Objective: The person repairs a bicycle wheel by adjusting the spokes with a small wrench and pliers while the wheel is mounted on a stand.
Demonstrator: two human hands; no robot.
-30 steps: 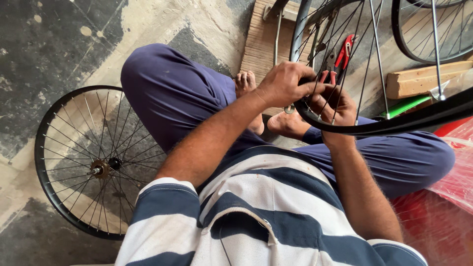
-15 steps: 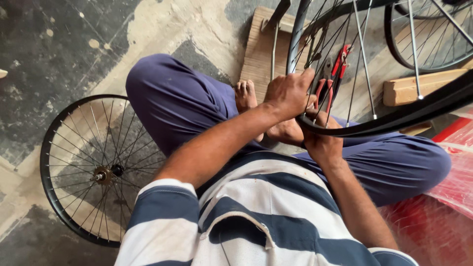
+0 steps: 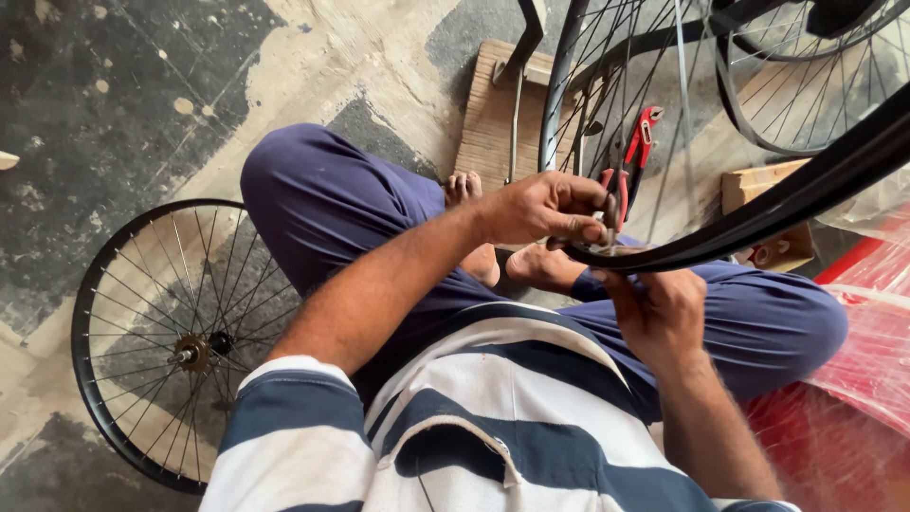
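Over the lap of a person sitting cross-legged on the floor, the left hand pinches the black wheel rim shut-fingered, while the right hand grips it from below. Red pliers lie just beyond; a spare wheel rests at the left knee. With spokes so close, a slip could pinch the fingers.
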